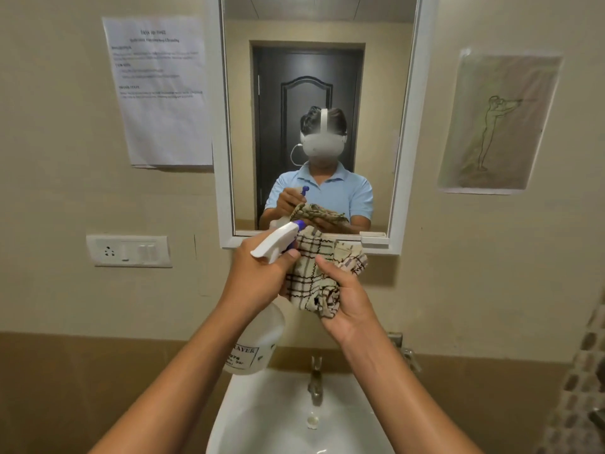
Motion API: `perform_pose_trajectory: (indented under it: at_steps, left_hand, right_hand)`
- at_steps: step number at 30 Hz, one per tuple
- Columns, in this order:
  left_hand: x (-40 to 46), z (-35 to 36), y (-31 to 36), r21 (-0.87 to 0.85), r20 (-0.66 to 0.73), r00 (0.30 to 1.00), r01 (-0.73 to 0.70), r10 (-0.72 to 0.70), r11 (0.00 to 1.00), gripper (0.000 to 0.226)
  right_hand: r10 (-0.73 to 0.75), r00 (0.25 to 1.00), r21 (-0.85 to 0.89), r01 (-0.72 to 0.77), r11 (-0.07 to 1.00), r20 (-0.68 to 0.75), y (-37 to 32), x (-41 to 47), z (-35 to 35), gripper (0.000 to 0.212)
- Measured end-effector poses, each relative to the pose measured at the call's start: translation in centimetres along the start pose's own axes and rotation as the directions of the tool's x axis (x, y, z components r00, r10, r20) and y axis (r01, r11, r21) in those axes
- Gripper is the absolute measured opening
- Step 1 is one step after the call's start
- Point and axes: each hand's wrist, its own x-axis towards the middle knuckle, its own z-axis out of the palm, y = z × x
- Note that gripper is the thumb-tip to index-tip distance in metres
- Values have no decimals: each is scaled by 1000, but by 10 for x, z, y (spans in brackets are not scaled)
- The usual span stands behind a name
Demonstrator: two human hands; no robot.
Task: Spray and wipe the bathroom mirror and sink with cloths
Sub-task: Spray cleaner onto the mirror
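Checked cotton is what we are wetting first: we are holding the crumpled cream cloth with brown and black checks in our right hand, fingers curled round its lower folds, in front of the bottom edge of the white-framed wall mirror and above the white ceramic sink. Our left hand is gripping the neck of the translucent white plastic spray bottle, its blue-tipped nozzle almost touching the cloth.

To do this well, we judge we should be keeping the nozzle pointed into the thick middle of the cloth, squeezing briefly so it dampens without dripping, and spreading a flat face of fabric for the glass. Holding both over the basin is letting any drips fall safely.

As for writing, the bottle's label is showing "RAYER", likely part of "SPRAYER", with "076" beneath. A printed white paper notice is hanging on the wall left of the mirror; its text is too blurred to read. A line drawing of a figure is hanging to the right.
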Motion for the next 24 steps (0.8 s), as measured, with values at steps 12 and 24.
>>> perform_pose_trajectory:
  at_steps: [12,24]
  left_hand:
    - [37,-16,47,16,19,998,-65,65,998,26]
    - [64,-2,57,88,4,994,-111,111,990,37]
  right_hand:
    - [-268,961,-14,268,963,-67,-71,59,28,51]
    - [-326,935,58,336,940,-139,-84,81,35,66]
